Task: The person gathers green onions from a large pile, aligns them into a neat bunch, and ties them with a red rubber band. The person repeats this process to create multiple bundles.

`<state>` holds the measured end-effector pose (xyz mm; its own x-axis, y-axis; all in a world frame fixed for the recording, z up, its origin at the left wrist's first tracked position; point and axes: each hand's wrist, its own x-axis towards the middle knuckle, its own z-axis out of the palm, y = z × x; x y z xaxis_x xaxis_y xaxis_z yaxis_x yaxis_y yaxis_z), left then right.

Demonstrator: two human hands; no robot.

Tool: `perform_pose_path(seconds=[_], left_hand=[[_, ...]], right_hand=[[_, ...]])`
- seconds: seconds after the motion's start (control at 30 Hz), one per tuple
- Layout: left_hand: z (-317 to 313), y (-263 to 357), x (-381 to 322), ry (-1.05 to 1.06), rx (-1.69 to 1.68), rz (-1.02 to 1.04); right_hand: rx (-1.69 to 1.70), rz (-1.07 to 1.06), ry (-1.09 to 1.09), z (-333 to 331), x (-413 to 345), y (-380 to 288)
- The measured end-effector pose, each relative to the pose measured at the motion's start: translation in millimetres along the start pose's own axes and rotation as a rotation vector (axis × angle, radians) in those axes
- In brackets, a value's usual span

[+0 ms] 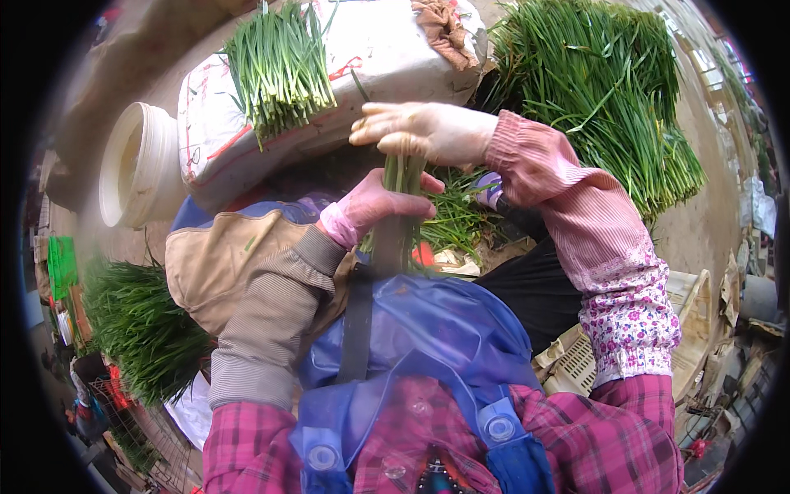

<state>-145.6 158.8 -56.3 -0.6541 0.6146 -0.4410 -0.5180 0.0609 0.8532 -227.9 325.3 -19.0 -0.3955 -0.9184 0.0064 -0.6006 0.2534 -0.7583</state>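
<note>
My left hand, in a thin pink glove, is wrapped around an upright bunch of green stalks, likely garlic chives. The bunch's lower part is blurred above my blue waterproof apron. Just over the stalk ends, my right hand in a whitish stained glove stretches out its fingers, with nothing seen in its grasp. Whether its palm touches the stalks is hidden. Beyond the hands, a trimmed bundle of chives lies on a white wrapped block. Loose green leaves are scattered below my hands.
A large stack of chives stands at the upper right, and another pile lies at the left. A white bucket flanks the block, which bears a brown cloth. At the right is a cream plastic crate.
</note>
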Motion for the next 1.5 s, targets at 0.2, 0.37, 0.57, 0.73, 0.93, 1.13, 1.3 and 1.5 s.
perform_pose_path(seconds=[0.2,0.37,0.57,0.73,0.93,1.13,1.3,1.5], left_hand=[[-10,-7,2,0.041,-0.043,-0.025],[-10,-2,1,0.065,-0.094,-0.038],[9,-9,8,0.010,-0.042,0.152],[6,0,-15,0.270,0.042,0.375],[25,6,-58,-0.015,-0.511,-0.154],[19,-6,-79,-0.077,-0.954,-0.147],[7,-18,-95,0.030,-0.848,-0.132],[1,-15,-115,0.196,-0.489,-0.087]], right_hand=[[0.369,0.098,0.320,8,-6,3],[0.961,0.372,0.676,23,-19,9],[1.133,0.101,0.519,63,-3,-10],[1.161,0.127,0.867,47,-3,-27],[0.509,-0.127,1.096,61,15,-72],[0.056,-0.465,0.723,149,13,-112],[0.505,-0.432,0.517,171,16,-125],[1.201,-0.163,-0.160,141,-2,-106]])
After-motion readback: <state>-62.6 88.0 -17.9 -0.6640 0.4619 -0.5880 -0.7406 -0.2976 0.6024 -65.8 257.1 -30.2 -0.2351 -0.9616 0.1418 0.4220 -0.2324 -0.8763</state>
